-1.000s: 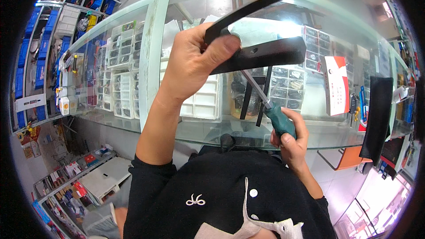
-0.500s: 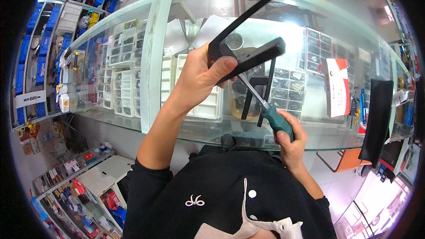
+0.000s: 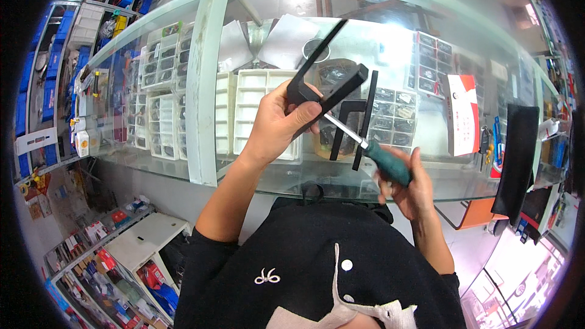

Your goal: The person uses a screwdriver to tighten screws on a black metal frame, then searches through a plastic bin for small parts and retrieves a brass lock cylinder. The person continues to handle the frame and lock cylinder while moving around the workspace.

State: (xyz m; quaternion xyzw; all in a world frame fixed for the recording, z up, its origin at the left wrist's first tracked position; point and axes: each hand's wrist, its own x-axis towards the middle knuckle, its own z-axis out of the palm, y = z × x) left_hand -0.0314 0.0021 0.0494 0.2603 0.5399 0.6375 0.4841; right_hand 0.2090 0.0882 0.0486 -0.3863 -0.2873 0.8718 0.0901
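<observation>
Since the earlier frame, the left hand point(image 3: 277, 125) has tilted and lowered the black door handle point(image 3: 326, 88), so its thin plate now rises up-right and the screwdriver point(image 3: 365, 149) tip meets its underside. That suggests the screw is being worked. Left fingers are wrapped tight around the handle's near end, above the glass bench point(image 3: 201, 116). The right hand point(image 3: 408, 186) is closed on the green grip; the screwdriver's long axis runs from lower right up-left.

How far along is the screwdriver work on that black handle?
Mid-step. The left hand grips the black door handle above the glass counter; the right hand holds the green screwdriver, tip against the handle's underside. The screw itself is hidden. More black handle parts wait below.
</observation>
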